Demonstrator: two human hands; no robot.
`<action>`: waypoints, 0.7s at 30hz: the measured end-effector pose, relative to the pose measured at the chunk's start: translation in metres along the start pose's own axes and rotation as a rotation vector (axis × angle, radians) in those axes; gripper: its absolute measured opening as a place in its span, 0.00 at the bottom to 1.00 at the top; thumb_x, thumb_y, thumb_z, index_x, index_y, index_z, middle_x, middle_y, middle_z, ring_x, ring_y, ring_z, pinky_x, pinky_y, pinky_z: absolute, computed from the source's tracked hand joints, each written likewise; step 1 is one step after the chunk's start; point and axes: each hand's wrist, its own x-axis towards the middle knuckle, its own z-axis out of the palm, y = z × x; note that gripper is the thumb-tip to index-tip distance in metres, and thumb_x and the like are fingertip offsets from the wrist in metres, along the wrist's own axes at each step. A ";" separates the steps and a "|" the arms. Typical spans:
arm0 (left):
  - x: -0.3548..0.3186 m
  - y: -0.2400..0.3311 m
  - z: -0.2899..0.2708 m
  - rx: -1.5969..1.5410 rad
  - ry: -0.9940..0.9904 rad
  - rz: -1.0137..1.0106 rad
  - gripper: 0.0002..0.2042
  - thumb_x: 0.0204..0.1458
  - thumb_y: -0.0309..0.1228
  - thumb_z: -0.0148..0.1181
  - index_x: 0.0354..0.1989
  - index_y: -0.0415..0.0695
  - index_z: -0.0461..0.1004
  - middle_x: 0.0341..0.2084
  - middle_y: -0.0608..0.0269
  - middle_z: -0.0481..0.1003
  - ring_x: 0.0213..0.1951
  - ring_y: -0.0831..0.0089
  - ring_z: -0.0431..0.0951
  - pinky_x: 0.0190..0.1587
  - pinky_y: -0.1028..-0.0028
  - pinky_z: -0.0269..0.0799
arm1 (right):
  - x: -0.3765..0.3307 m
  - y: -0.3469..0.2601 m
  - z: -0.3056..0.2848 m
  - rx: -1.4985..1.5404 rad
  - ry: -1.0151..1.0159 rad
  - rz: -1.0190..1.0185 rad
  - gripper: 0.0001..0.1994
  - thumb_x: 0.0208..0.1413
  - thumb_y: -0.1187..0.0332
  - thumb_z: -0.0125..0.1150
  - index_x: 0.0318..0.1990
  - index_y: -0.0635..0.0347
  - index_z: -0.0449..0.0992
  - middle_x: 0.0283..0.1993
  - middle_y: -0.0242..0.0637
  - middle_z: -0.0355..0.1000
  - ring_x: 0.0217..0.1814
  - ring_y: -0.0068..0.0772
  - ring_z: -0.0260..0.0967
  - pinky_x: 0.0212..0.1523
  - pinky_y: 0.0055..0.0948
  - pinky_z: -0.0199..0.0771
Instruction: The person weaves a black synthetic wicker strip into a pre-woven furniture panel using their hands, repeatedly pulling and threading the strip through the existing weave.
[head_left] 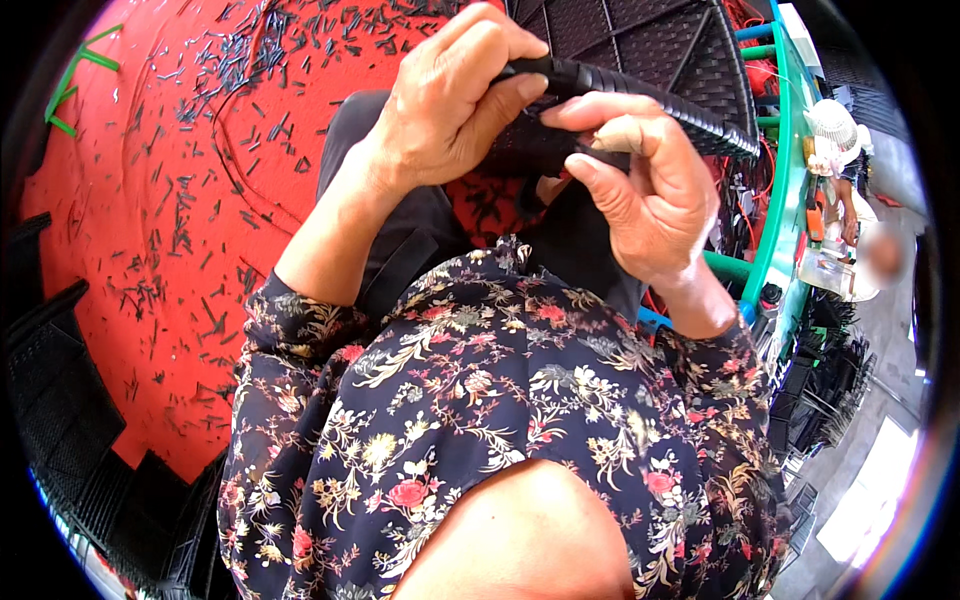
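Note:
A dark woven panel (645, 40) with a lattice of ribs stands in front of me at the top of the view. Its curved rim (660, 97) is wrapped with black flat strip. My left hand (450, 105) is closed round the rim's left end, thumb and fingers pinching it. Just right of it, my right hand (650, 185) is held below the rim, its forefinger reaching up to the edge. The thumb and other fingers of that hand are drawn together in a pinch. Whatever dark piece lies between them blends into the black behind.
Many short black offcuts (180, 235) litter the red floor covering (110, 310) on the left. Black woven pieces (70, 400) stand at the lower left. A green metal frame (780, 200) rises on the right. Beyond it are a person (850, 205) and a white hat (835, 130).

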 end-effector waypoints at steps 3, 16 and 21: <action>0.003 -0.002 -0.002 -0.019 -0.013 0.045 0.08 0.47 0.20 0.55 0.35 0.33 0.67 0.25 0.50 0.69 0.26 0.56 0.70 0.29 0.67 0.67 | -0.008 0.004 0.022 0.414 0.163 0.143 0.08 0.52 0.72 0.61 0.35 0.66 0.69 0.40 0.37 0.72 0.34 0.18 0.67 0.37 0.18 0.69; 0.020 -0.019 -0.025 0.347 -0.471 -0.132 0.05 0.43 0.22 0.54 0.27 0.36 0.65 0.21 0.47 0.69 0.28 0.47 0.71 0.29 0.59 0.65 | -0.007 0.066 0.079 0.883 0.366 0.433 0.10 0.55 0.70 0.57 0.41 0.66 0.68 0.32 0.36 0.71 0.27 0.23 0.68 0.27 0.16 0.65; 0.026 -0.032 -0.027 0.172 -0.610 -0.166 0.06 0.43 0.24 0.54 0.29 0.36 0.68 0.21 0.47 0.70 0.27 0.48 0.72 0.29 0.60 0.67 | -0.015 0.079 0.077 0.624 0.101 0.196 0.12 0.57 0.69 0.55 0.46 0.66 0.68 0.40 0.39 0.71 0.41 0.26 0.69 0.43 0.20 0.67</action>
